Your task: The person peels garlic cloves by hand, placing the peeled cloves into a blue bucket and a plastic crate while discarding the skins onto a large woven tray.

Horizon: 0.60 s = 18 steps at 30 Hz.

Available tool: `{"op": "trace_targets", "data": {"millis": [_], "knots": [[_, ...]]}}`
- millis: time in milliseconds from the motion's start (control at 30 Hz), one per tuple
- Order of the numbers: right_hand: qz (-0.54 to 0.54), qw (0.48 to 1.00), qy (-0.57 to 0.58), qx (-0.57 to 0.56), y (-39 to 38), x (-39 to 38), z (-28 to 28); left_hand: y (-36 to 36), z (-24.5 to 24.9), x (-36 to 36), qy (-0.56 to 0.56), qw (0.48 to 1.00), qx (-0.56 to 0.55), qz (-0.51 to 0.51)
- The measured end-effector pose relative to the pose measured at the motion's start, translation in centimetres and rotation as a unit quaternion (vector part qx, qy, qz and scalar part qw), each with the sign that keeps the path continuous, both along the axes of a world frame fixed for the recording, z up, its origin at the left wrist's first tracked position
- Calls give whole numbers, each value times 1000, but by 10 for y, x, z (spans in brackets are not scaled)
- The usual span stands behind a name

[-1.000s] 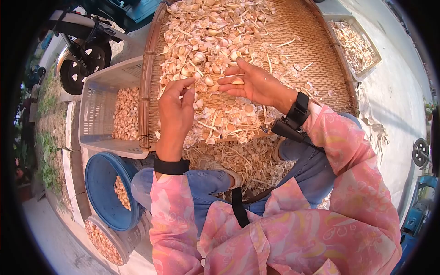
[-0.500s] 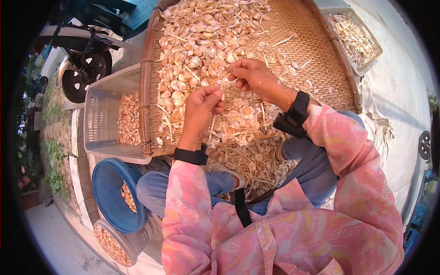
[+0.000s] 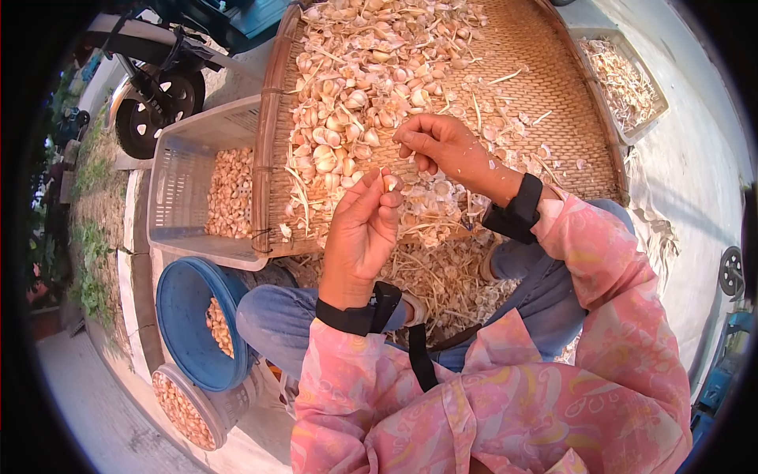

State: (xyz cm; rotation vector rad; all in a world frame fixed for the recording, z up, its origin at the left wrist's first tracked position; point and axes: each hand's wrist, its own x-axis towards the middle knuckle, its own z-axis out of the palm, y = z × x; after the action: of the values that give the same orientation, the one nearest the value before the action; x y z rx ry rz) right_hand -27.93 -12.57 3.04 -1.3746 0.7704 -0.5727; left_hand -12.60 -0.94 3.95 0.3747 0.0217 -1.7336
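My left hand (image 3: 365, 229) is closed, palm turned up, with a garlic clove (image 3: 389, 182) pinched between thumb and fingertips. Just above and to the right, my right hand (image 3: 454, 154) is closed in a pinch; whatever its fingertips hold, if anything, is too small to make out. Bits of skin stick to the back of that hand and the wrist. Both hands hover over a woven bamboo tray (image 3: 545, 91), apart from each other. A heap of garlic cloves (image 3: 355, 75) covers the tray's left and middle, mixed with loose papery skins (image 3: 438, 197) and dry stalks.
Left of the tray stands a plastic crate (image 3: 178, 193) with cloves. Below it are a blue bucket (image 3: 181, 316) and a pale bucket (image 3: 229, 407), both holding cloves. Another crate (image 3: 649, 126) with scraps stands at upper right. A wheel (image 3: 158, 110) is at upper left.
My left hand has moved down and to the right and turned palm up, showing the clove. My right hand has shifted slightly down. The whole view has shifted a little.
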Motion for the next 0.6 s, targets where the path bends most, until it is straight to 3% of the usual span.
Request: {"op": "trace_targets", "data": {"millis": [67,133,233,333,400,433,533,600], "knots": [[0,998,56,20,-9,-4,-9,20,49,-18,8,999,-37,-6],[20,994,103,45,-7,-5,-16,48,105,-30,0,988,-129,-80],[44,983,56,170,9,-1,-6,79,148,-57,30,949,-313,-14],[54,970,4,237,16,8,-2,86,168,-65,153,925,-342,63],[68,959,-25,274,26,32,-5,95,178,-52,78,927,-360,76],[76,955,-16,286,37,56,-3,102,184,-43,-31,929,-362,73],[180,942,-76,274,93,140,29,112,172,-57,144,896,-409,96],[268,931,-140,203,121,182,54,124,178,-56,169,916,-354,82]]}}
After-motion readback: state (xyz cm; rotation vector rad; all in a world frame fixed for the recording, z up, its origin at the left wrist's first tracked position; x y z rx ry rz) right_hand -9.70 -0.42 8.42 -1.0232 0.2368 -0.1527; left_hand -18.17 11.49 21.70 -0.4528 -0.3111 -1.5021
